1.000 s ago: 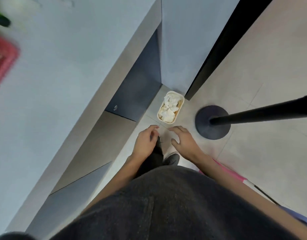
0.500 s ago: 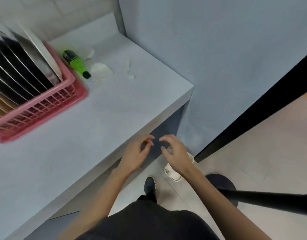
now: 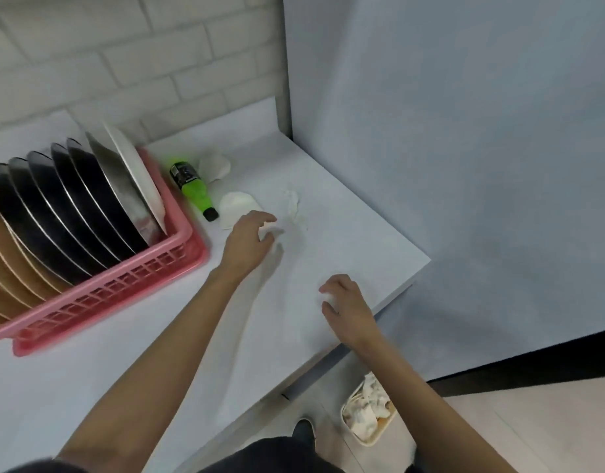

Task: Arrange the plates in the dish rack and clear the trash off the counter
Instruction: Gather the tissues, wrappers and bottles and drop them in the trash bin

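A pink dish rack (image 3: 186, 249) stands on the left of the grey counter (image 3: 345, 233), holding several upright plates (image 3: 89, 206): brown, black and one white. To its right lie a green bottle (image 3: 195, 191) and white paper scraps (image 3: 238, 204), (image 3: 215, 165), (image 3: 294, 206). My left hand (image 3: 248, 244) hovers over the counter just in front of the nearest scraps, fingers loosely curled, holding nothing that I can make out. My right hand (image 3: 347, 305) hangs near the counter's right front edge, also loosely curled and empty.
A small cream bin (image 3: 379, 433) full of crumpled paper sits on the floor below the counter's corner, next to my shoe (image 3: 302, 428). A grey panel (image 3: 464, 165) walls off the right side; white brick wall (image 3: 123, 63) runs behind the counter.
My view has risen from the floor bin to the counter. Both hands have come up from beside the bin and moved over the counter, the left one reaching toward the paper scraps.
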The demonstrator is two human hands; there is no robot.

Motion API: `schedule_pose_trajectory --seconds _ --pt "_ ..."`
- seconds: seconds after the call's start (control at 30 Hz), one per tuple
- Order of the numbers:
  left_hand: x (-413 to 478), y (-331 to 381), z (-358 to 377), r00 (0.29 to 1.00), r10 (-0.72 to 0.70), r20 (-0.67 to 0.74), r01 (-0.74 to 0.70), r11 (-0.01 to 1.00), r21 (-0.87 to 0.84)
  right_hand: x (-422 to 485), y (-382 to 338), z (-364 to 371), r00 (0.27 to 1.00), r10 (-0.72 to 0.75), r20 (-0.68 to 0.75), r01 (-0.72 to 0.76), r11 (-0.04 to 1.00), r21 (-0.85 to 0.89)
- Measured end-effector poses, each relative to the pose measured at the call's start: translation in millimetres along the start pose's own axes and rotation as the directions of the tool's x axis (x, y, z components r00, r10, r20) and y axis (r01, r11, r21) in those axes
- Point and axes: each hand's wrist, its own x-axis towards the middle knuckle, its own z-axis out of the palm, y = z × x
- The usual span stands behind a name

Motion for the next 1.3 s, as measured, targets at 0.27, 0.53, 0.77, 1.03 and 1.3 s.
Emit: schedule_pose_trajectory --seconds 0.27,0.53,0.77,1.03,1.3 --pt "90.3 -58.3 25.1 0.979 -0.193 0.059 0.150 0.892 0.426 26.4 12.0 15.3 0.959 0.019 -0.284 0.021 0.991 0.136" --pt "76.9 -75.5 43.5 0.997 -0.050 0.050 0.030 0.937 0.348 92.7 0.7 9.0 0.966 -0.039 -0.255 0.031 0.999 -0.034" --pt "73.9 -68.7 37.7 0.998 -0.032 -0.052 0.036 0.996 0.078 159.7 -7.3 19.1 0.977 -0.161 -0.137 0.130 0.968 -0.215" --pt "78.4 -79.4 49.6 0.992 -0.098 -0.077 0.112 0.973 0.201 237.5 -27.8 26.1 0.989 -0.144 0.017 0.135 0.875 -0.465" --pt "81.7 -76.4 42.0 0.996 -0.053 -0.070 0.067 0.975 0.214 231.4 -23.1 26.7 0.978 -0.170 -0.120 0.116 0.925 -0.361"
